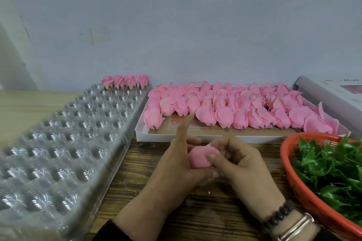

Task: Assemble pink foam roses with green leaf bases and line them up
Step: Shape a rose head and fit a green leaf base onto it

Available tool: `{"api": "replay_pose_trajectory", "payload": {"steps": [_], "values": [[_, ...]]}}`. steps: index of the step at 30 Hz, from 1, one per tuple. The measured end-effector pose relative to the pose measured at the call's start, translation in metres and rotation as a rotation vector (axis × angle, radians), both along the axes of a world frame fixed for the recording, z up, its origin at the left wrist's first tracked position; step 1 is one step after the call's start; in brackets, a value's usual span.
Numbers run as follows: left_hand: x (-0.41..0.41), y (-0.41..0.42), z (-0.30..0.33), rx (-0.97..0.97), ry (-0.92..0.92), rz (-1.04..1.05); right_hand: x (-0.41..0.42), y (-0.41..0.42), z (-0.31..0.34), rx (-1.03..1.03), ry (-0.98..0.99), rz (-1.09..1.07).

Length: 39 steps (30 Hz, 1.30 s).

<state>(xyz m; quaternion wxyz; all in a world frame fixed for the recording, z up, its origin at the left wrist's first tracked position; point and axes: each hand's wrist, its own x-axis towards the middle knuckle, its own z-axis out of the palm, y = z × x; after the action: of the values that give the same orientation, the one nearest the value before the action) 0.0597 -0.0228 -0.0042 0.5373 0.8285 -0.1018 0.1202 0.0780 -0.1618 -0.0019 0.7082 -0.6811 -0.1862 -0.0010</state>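
I have one pink foam rose (197, 157) in both hands above the near middle of the counter (148, 172); my left hand (176, 164) cups it from the left with the forefinger sticking up straight, and my right hand (241, 164) pinches its right end with thumb and fingertips curled on the foam; so each grip is grasping the rose, though I cannot tell whether a leaf base is already on it, since my fingers hide that end

The risks as I judge them: the foam is soft, so too hard a pinch could crease or tear a petal; a base pushed on crooked would make the rose sit tilted in its cup; and my right wrist is close to the orange basket (290, 164), so a careless reach could tip the green leaf bases (329, 174) out at the right edge

Counting: four finished roses (125, 81) stand in a row at the far end of the clear cupped tray (64, 137) along the left side; every other cup I can see is unfilled; the white cardboard tray (156, 138) at the far middle holds bare roses (235, 107) too overlapped to count, several dozen at a guess; the leaf bases are a tangled heap, also uncountable; one basket, one cupped tray, one cardboard tray, and a pale box (333, 92) at the far right corner
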Motion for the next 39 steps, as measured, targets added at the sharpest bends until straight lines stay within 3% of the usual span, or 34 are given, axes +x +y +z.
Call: {"api": "replay_pose_trajectory", "payload": {"steps": [5,12,15,19,23,39], "values": [[0.0,0.0,0.0,-0.026,-0.05,0.002,0.007,-0.006,-0.005,0.132,0.12,-0.117],[0.001,-0.001,-0.001,-0.111,-0.016,-0.027,0.007,-0.006,-0.007,0.185,0.182,-0.042],[0.003,0.002,0.001,-0.297,0.062,-0.03,0.005,-0.007,-0.006,0.038,0.134,0.006],[0.002,0.007,0.004,-0.537,0.306,-0.07,0.002,-0.004,-0.005,-0.271,-0.084,0.096],[0.001,0.008,0.005,-0.669,0.42,-0.103,0.0,-0.003,-0.003,-0.289,-0.19,0.059],[0.006,0.016,-0.002,-0.528,0.314,-0.107,0.006,-0.006,-0.003,0.082,0.075,0.015]]}}
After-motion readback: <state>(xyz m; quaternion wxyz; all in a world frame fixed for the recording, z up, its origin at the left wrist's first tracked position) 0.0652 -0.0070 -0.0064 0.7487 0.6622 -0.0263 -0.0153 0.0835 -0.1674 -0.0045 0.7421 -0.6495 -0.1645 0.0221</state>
